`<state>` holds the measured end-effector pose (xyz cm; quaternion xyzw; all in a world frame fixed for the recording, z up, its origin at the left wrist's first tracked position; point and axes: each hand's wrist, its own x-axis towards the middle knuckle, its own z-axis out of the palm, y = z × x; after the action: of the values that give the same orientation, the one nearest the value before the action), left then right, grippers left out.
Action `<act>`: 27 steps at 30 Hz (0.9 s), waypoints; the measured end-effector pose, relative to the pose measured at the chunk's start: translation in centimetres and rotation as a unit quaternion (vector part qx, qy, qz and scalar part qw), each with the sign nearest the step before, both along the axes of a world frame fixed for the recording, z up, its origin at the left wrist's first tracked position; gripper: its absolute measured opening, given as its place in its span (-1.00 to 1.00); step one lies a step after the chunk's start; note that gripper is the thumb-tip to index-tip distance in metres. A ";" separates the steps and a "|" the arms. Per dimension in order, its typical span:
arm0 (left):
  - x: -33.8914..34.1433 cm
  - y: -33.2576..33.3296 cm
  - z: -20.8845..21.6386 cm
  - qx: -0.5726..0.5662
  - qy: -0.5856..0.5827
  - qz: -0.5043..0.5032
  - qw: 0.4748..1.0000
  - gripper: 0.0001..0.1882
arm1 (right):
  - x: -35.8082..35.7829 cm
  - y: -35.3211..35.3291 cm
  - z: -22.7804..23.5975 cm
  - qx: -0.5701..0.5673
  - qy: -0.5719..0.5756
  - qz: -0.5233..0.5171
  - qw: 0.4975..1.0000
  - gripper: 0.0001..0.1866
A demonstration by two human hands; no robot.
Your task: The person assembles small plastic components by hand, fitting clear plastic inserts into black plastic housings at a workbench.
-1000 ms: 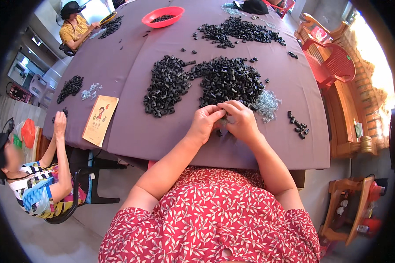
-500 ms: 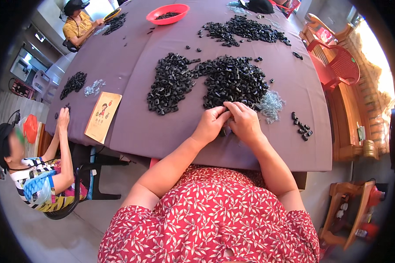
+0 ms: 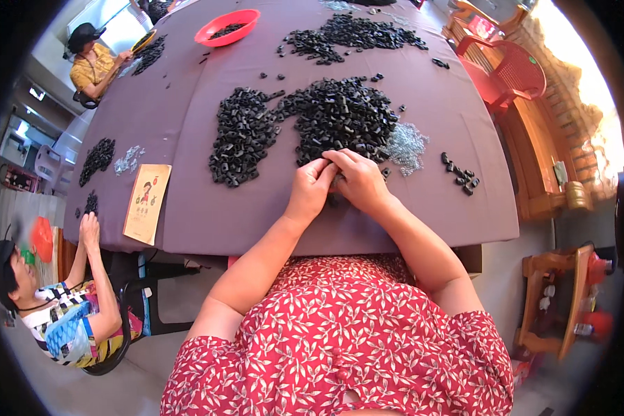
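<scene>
My left hand (image 3: 309, 186) and my right hand (image 3: 360, 182) meet at the near edge of a large heap of small black plastic pieces (image 3: 343, 114). Both have thumb and fingers pinched together, fingertips touching. Whatever they hold is small and hidden by the fingers. Black pieces lie partly under my hands. Right of the heap spreads a patch of tiny clear or silvery pieces (image 3: 408, 147). A second heap of black pieces (image 3: 239, 139) adjoins on the left, and a short scatter of black pieces (image 3: 460, 173) lies to the right.
The cloth-covered table (image 3: 201, 215) also bears a booklet (image 3: 147, 204), a red basin (image 3: 227, 28) with black pieces, and another black heap (image 3: 357, 35) farther back. Two people sit along the left side, the nearer co-worker's hands (image 3: 89, 232) at the table edge. A red chair (image 3: 506, 69) stands right.
The whole view has shifted, so the table's things sit farther left. My hands stay together at the heap's near edge, with slightly changed finger positions.
</scene>
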<state>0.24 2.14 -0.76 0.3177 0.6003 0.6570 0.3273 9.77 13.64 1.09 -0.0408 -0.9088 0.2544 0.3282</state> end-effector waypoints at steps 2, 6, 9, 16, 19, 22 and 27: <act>0.3 0.3 0.0 0.032 0.000 0.030 0.999 -0.81 | 0.1 0.2 0.2 -0.008 0.009 0.013 1.000 -0.48; 0.7 -0.1 0.3 0.035 -0.025 0.033 0.999 -0.68 | 0.2 0.8 0.4 -0.014 0.019 0.019 1.000 -0.49; 0.5 -0.5 0.0 0.020 -0.030 0.020 0.999 -0.59 | 1.2 2.4 1.3 -0.064 0.035 -0.034 0.997 -0.55; 0.4 -1.1 0.4 0.017 -0.018 0.008 1.000 -0.56 | 8.3 10.9 2.2 -0.044 0.057 -0.319 0.945 -0.65; 0.5 -1.0 0.5 0.020 -0.033 0.006 0.999 -0.57 | 11.8 13.4 0.2 0.023 -0.012 -0.389 0.921 -0.69; 0.5 -0.8 0.2 0.019 -0.033 0.006 0.999 -0.57 | 12.3 14.2 -1.5 0.071 -0.076 -0.401 0.910 -0.72; 0.4 -0.5 0.6 0.061 -0.059 0.059 0.995 -0.66 | 12.1 15.6 -2.0 0.099 -0.115 -0.394 0.907 -0.77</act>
<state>0.69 1.63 -0.13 0.2618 0.5564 0.7281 0.3030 21.91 29.26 -0.87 -0.3919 -0.8708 0.0067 0.2968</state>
